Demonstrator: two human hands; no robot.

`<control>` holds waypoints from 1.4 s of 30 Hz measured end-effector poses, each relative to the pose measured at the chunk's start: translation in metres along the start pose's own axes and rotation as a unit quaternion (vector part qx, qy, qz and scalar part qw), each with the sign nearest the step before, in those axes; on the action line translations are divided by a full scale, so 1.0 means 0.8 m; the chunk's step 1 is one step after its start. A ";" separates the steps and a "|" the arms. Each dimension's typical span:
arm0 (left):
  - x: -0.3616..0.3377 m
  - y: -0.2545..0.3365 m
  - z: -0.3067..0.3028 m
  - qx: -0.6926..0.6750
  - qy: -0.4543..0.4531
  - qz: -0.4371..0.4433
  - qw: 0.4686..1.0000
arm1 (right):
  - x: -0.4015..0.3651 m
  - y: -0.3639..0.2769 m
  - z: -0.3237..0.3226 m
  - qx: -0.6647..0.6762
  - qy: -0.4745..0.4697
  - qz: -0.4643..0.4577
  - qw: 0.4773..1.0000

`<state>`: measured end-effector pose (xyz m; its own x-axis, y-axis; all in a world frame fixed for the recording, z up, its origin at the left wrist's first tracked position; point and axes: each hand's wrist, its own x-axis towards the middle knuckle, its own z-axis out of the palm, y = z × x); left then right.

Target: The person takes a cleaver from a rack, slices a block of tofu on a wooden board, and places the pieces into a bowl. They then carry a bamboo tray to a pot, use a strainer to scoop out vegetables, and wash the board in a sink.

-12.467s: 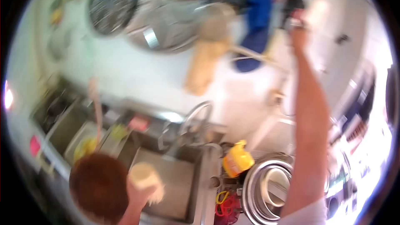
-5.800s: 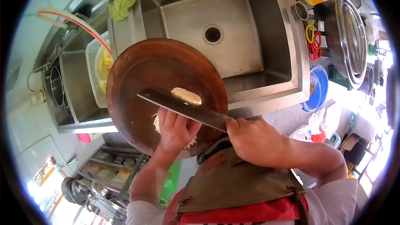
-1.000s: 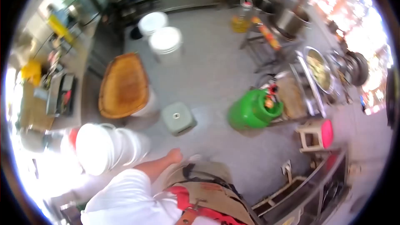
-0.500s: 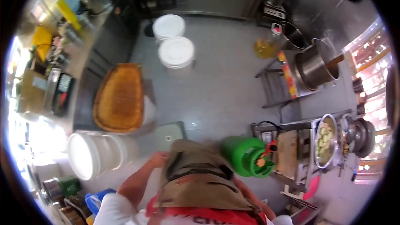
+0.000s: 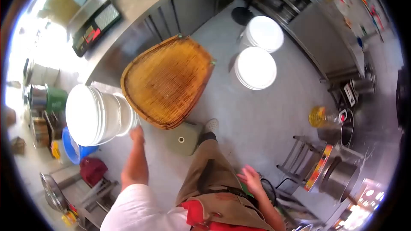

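Observation:
My left hand (image 5: 136, 132) reaches forward beside the lower edge of white lidded buckets (image 5: 87, 115) at the left; its fingers are small and partly hidden, so any grip is unclear. Just right of it, a woven bamboo tray (image 5: 169, 81) leans at an angle above a grey-green stool (image 5: 182, 139). My right hand (image 5: 250, 178) hangs at my right side with its fingers spread and nothing in them. Below the tray, one shoe (image 5: 211, 125) shows beside the stool.
Two white-lidded buckets (image 5: 257, 68) stand on the floor ahead. A steel counter (image 5: 141, 0) runs along the left. At the right are an oil bottle (image 5: 317, 116) and a large pot (image 5: 340, 178) on a stand. A blue basin (image 5: 72, 149) sits lower left.
The view has turned left, bringing the bamboo tray and stacked buckets closer. My left hand has stretched out toward the buckets. My right hand has come into view, and the green gas cylinder is mostly hidden.

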<state>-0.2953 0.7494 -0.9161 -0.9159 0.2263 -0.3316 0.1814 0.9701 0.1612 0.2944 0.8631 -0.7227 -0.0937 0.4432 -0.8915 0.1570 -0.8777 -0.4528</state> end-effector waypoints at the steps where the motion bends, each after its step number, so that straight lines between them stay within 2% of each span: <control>1: 0.037 0.022 -0.016 -0.047 0.086 0.010 0.995 | 0.021 -0.035 0.028 -0.047 -0.058 0.025 0.997; 3: 0.061 0.147 -0.124 -0.218 0.135 0.085 0.963 | 0.079 -0.089 0.081 -0.132 -0.158 0.048 0.977; 4: 0.098 0.186 -0.142 -0.177 0.116 0.111 0.971 | 0.107 -0.105 0.105 -0.169 -0.198 0.047 0.964; 5: 0.115 0.238 -0.166 -0.227 0.077 0.177 0.955 | 0.133 -0.116 0.130 -0.201 -0.236 0.046 0.950; 6: 0.148 0.272 -0.171 -0.213 0.033 0.230 0.949 | 0.155 -0.127 0.157 -0.210 -0.238 0.054 0.947; 8: 0.227 0.327 -0.151 -0.083 0.046 0.322 0.942 | 0.205 -0.145 0.215 -0.230 -0.245 0.062 0.940; 9: 0.261 0.349 -0.138 -0.011 0.048 0.367 0.929 | 0.234 -0.142 0.244 -0.192 -0.237 0.043 0.951; 10: 0.278 0.376 -0.137 -0.021 -0.079 0.359 0.930 | 0.263 -0.136 0.274 -0.153 -0.227 0.024 0.962; 12: 0.298 0.431 -0.144 -0.039 -0.319 0.319 0.892 | 0.318 -0.135 0.320 -0.067 -0.229 0.002 0.971; 15: 0.355 0.433 -0.107 -0.072 -0.350 0.168 0.919 | 0.350 -0.138 0.370 0.096 -0.256 0.025 0.962; 16: 0.320 0.445 -0.133 -0.211 -0.458 0.114 0.856 | 0.348 -0.138 0.375 0.163 -0.242 0.041 0.956; 18: 0.346 0.439 -0.115 -0.267 -0.425 0.097 0.860 | 0.356 -0.131 0.379 0.272 -0.199 0.065 0.939; 19: 0.352 0.430 -0.111 -0.297 -0.404 0.086 0.861 | 0.358 -0.129 0.375 0.250 -0.195 0.065 0.946; 20: 0.342 0.419 -0.110 -0.310 -0.206 0.207 0.905 | 0.363 -0.131 0.371 0.225 -0.194 0.064 0.953; 21: 0.323 0.402 -0.109 -0.300 0.003 0.317 0.900 | 0.368 -0.133 0.367 0.200 -0.195 0.062 0.958; 23: 0.225 0.371 -0.155 -0.416 0.134 0.271 0.857 | 0.377 -0.142 0.362 0.180 -0.201 0.057 0.961; 24: 0.193 0.306 -0.170 -0.397 0.160 0.303 0.851 | 0.375 -0.145 0.358 0.173 -0.202 0.057 0.962; 25: 0.142 0.251 -0.181 -0.317 0.237 0.219 0.892 | 0.374 -0.146 0.353 0.152 -0.211 0.055 0.964; 26: 0.101 0.186 -0.181 -0.287 0.244 0.201 0.904 | 0.377 -0.149 0.351 0.135 -0.222 0.050 0.964; 28: 0.028 0.074 -0.168 -0.210 0.186 0.094 0.955 | 0.375 -0.158 0.357 0.129 -0.215 0.029 0.968; 29: -0.006 0.002 -0.150 -0.159 0.110 0.017 0.981 | 0.384 -0.157 0.359 0.132 -0.227 0.029 0.964; 31: -0.063 -0.105 -0.127 -0.077 -0.054 -0.105 0.990 | 0.404 -0.150 0.353 0.132 -0.251 0.036 0.958; 32: -0.056 -0.084 -0.127 -0.106 -0.065 -0.084 0.989 | 0.403 -0.168 0.358 0.111 -0.257 0.036 0.959; 35: -0.054 0.001 -0.132 -0.186 -0.122 -0.033 0.974 | 0.428 -0.148 0.348 -0.008 -0.231 -0.148 0.961; 36: -0.040 0.047 -0.140 -0.197 -0.122 -0.011 0.973 | 0.418 -0.171 0.349 0.031 -0.257 -0.084 0.962; 39: 0.083 0.227 -0.164 -0.191 -0.043 0.112 0.974 | 0.401 -0.204 0.333 -0.015 -0.244 -0.074 0.967; 40: 0.135 0.256 -0.158 -0.173 -0.013 0.210 0.962 | 0.397 -0.208 0.325 -0.016 -0.253 -0.064 0.965; 41: 0.166 0.314 -0.159 -0.166 -0.026 0.267 0.949 | 0.397 -0.211 0.315 -0.018 -0.263 -0.055 0.963; 42: 0.211 0.334 -0.153 -0.105 -0.055 0.279 0.953 | 0.396 -0.214 0.303 -0.021 -0.271 -0.042 0.961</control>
<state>-0.4451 1.0365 -0.8154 -0.6526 0.7210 -0.2330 0.5430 0.6595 0.5198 -0.0006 1.1097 -0.9243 -0.6047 0.3424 -0.7191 0.1652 -0.8293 -0.5338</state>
